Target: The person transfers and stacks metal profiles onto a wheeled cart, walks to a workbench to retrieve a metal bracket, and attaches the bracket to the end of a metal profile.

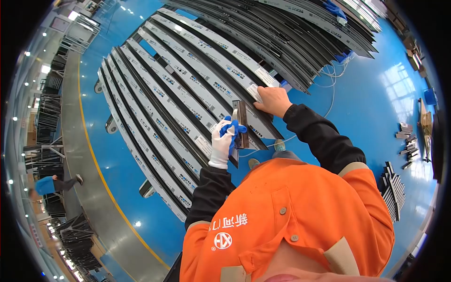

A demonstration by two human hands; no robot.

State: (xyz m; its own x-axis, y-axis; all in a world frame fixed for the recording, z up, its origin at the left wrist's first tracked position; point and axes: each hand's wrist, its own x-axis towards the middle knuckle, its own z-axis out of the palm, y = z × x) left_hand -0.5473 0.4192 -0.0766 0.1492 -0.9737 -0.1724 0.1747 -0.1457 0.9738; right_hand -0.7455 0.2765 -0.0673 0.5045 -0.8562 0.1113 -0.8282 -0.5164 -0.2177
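Note:
My left hand [222,139], in a white glove with blue fingers, is closed around a brown, dark-edged rectangular piece [242,123] whose kind I cannot make out. A pale curved edge shows beside its fingers. My right hand [274,100] is bare, with its fingers pressed together at the near end of a long dark metal profile [221,87] covered in printed white film. A white label [254,92] lies on that profile at the fingertips. Whether the fingers pinch the label or press it down is hard to see.
Several more film-covered profiles [155,113] lie side by side on a wheeled rack [111,126]. Behind them is a stack of dark profiles [263,44] with a blue glove [335,10] on top. A white cable [334,87] crosses the blue floor. At far left is another person [47,185].

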